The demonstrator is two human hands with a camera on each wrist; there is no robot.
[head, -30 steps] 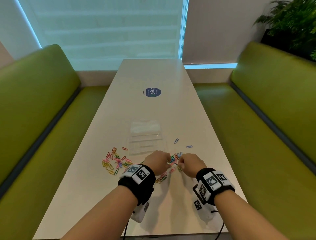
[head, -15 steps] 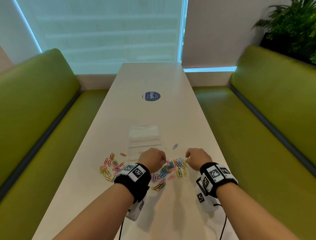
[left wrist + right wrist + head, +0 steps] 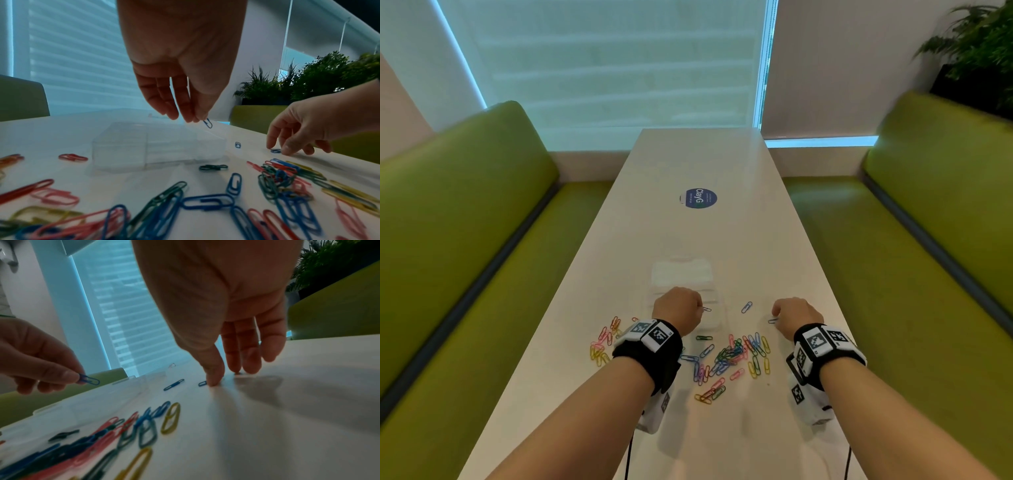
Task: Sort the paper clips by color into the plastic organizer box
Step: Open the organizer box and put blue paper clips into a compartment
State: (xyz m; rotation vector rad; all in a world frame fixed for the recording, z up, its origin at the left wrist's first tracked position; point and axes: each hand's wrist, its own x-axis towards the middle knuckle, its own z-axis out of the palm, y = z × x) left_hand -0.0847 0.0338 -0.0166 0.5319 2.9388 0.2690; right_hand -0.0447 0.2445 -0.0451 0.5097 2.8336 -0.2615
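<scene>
My left hand [image 3: 698, 308] pinches a blue paper clip [image 3: 707, 309] between thumb and fingers, just above the near end of the clear plastic organizer box [image 3: 681, 274]. In the left wrist view the held clip [image 3: 208, 123] hangs over the box [image 3: 156, 146]. My right hand [image 3: 779, 313] reaches down to the table with fairly straight fingers. Its thumb touches a lone blue clip [image 3: 202, 383] that lies flat. Another blue clip [image 3: 746, 307] lies between the hands. A mixed pile of coloured clips [image 3: 732, 356] sits in front of my wrists.
A second cluster of pink, orange and yellow clips [image 3: 604, 342] lies left of my left wrist. A round blue sticker [image 3: 698, 198] marks the table farther off. Green benches [image 3: 465, 222] flank the white table [image 3: 722, 164], and its right edge is close to my right hand.
My left hand rose from the pile and moved forward over the box with a blue clip. My right hand left the pile and moved right and forward to the lone blue clip.
</scene>
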